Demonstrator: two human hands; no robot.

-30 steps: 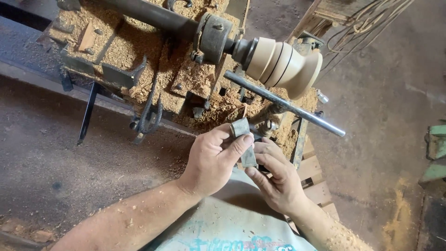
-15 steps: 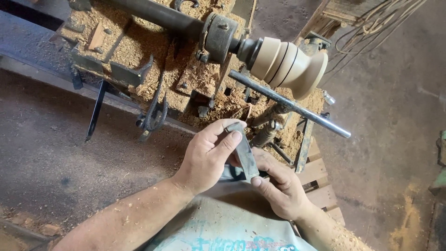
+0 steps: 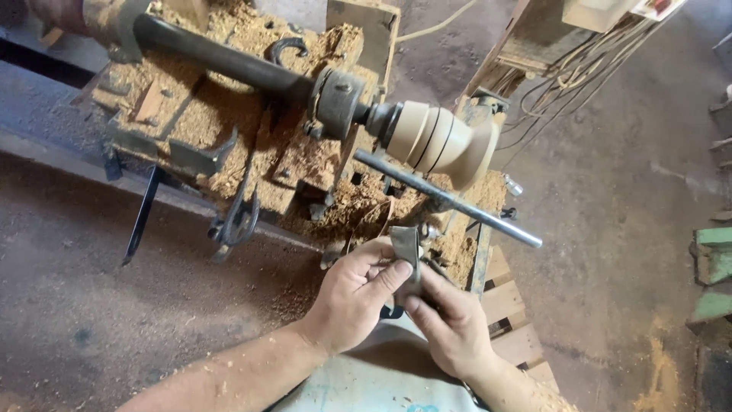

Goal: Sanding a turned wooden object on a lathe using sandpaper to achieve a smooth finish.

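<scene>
My left hand (image 3: 354,296) and my right hand (image 3: 450,324) are together in front of my chest, both pinching a small folded grey strip, likely sandpaper (image 3: 406,246). The left thumb and fingers hold its upper part; the right fingers grip it from below. Just beyond my hands stands a wood lathe (image 3: 252,114) buried in sawdust. A pale turned wooden piece with dark grooves (image 3: 438,141) is mounted on its spindle. A steel tool-rest bar (image 3: 450,200) runs diagonally in front of the piece, a little above my hands.
Sawdust covers the lathe bed and lies on the dirt floor (image 3: 91,305). A wooden pallet (image 3: 515,313) lies under my right forearm. Cables (image 3: 564,84) hang by a wooden post at the upper right. Green metal parts (image 3: 713,267) stand at the right edge.
The grey strip went from folded to stretched long between my hands, then back to folded and raised near the tool-rest bar. The view tilted, showing more of the lathe's far side.
</scene>
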